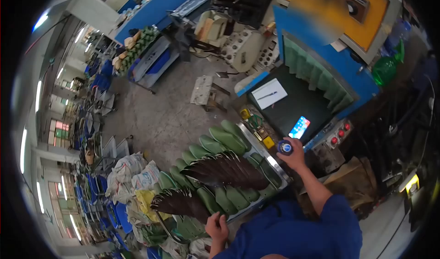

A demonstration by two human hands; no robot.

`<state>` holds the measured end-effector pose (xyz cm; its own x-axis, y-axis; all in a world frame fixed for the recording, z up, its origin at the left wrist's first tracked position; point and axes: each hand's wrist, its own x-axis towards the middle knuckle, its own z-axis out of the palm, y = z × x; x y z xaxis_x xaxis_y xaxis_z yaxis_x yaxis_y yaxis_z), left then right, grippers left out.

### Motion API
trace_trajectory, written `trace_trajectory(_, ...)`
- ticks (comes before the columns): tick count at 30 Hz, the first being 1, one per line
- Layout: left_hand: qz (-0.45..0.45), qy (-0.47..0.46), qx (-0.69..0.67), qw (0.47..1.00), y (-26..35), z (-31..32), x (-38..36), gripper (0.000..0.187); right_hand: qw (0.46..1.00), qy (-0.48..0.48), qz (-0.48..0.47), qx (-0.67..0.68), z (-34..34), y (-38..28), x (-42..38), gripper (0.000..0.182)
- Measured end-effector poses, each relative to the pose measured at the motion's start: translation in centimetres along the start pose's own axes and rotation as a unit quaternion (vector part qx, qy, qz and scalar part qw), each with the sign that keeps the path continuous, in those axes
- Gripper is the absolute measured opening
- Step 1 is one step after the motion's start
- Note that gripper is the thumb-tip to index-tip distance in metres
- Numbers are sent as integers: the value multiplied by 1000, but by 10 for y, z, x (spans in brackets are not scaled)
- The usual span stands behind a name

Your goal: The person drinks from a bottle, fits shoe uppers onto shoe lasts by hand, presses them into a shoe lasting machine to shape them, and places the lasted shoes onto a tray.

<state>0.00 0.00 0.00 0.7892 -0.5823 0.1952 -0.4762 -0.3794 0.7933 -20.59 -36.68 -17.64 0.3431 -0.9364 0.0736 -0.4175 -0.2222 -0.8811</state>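
Item (pixel 284 147) (rnd, blue) sits clasped in R grip (pixel 297 156); L grip (pixel 217 228) nr green pcs (pixel 224 199), can't tell if holding.

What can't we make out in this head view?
All in the head view:
Round dark item: lower part, hidden by its top and right hand.
Phone: icons too small to read.
Green pieces: those under the dark brown pieces, covered.
Orange panel: partly lost to blur.
Left hand: palm hidden by its back; grip unclear.

right grip (pixel 294 155) holds round container (pixel 285 147) | phone (pixel 299 127) nearby | left grip (pixel 217 228) beside green soles (pixel 225 200)
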Motion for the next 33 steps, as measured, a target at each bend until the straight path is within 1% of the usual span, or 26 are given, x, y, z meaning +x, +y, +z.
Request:
trace_trajectory(1,95,-57,81,991,12,4,19,34,998,23,-41,38,-11,-21,-2,70)
trace_trajectory(2,184,-111,167,962,26,10,39,31,996,27,-67,60,-24,-44,-3,70)
trace_trajectory(3,236,-88,53,966,36,59,39,38,989,35,-146,1,-92,-81,12,70)
trace_trajectory(5,386,-86,52,917,90,36,80,46,963,10,-249,100,-88,-142,-7,69)
trace_trajectory(7,472,-93,60,875,126,20,101,53,949,-65,-244,189,-75,-186,-30,66)
trace_trajectory(9,537,-84,38,839,159,10,111,56,938,-181,-244,166,-83,-240,-50,56)
trace_trajectory(10,569,-91,52,816,175,-3,113,48,924,-236,-262,145,-78,-255,-59,53)
trace_trajectory(11,569,-68,63,817,173,-10,112,48,908,-290,-277,121,-72,-267,-71,51)
trace_trajectory(12,601,-93,72,791,167,-16,109,42,893,-331,-282,117,-65,-280,-83,53)
trace_trajectory(13,630,-122,80,763,159,-24,103,38,885,-339,-298,116,-58,-290,-91,53)
trace_trajectory(14,619,-114,87,772,150,-35,93,24,864,-398,-278,134,-50,-300,-100,55)
trace_trajectory(15,617,-102,96,774,144,-46,83,24,841,-454,-255,149,-44,-305,-108,57)
trace_trajectory(17,558,-18,108,822,133,-65,62,14,825,-478,-254,164,-19,-297,-122,57)
trace_trajectory(18,555,-8,117,823,122,-74,50,14,830,-477,-260,128,-11,-301,-130,59)
trace_trajectory(20,394,-15,185,900,97,-90,25,11,826,-483,-274,93,4,-321,-149,60)
trace_trajectory(21,388,-2,193,901,89,-95,16,11,850,-429,-302,33,9,-337,-163,63)
trace_trajectory(22,242,-19,190,951,81,-101,8,15,868,-371,-329,-24,17,-349,-173,65)
trace_trajectory(23,91,-32,179,979,74,-107,3,18,860,-379,-341,-21,28,-356,-179,65)
trace_trajectory(24,81,-21,183,980,67,-115,-1,18,862,-348,-364,-66,36,-361,-188,66)
trace_trajectory(25,15,-31,95,995,61,-123,-7,24,861,-315,-383,-109,43,-364,-197,68)
trace_trajectory(26,-45,-36,5,998,54,-131,-7,31,856,-320,-393,-104,48,-368,-200,68)
trace_trajectory(27,-46,-23,8,999,56,-144,-10,31,853,-330,-397,-72,51,-372,-200,69)
trace_trajectory(29,90,-1,-67,994,67,-169,-30,32,843,-352,-406,-41,55,-382,-205,70)
trace_trajectory(30,82,12,-65,994,63,-180,-37,32,833,-361,-417,-36,56,-388,-208,67)
trace_trajectory(32,-41,-74,151,985,55,-198,-50,31,817,-379,-434,-30,52,-414,-220,65)
trace_trajectory(33,-48,-65,151,985,48,-202,-53,31,818,-379,-432,-19,45,-439,-235,64)
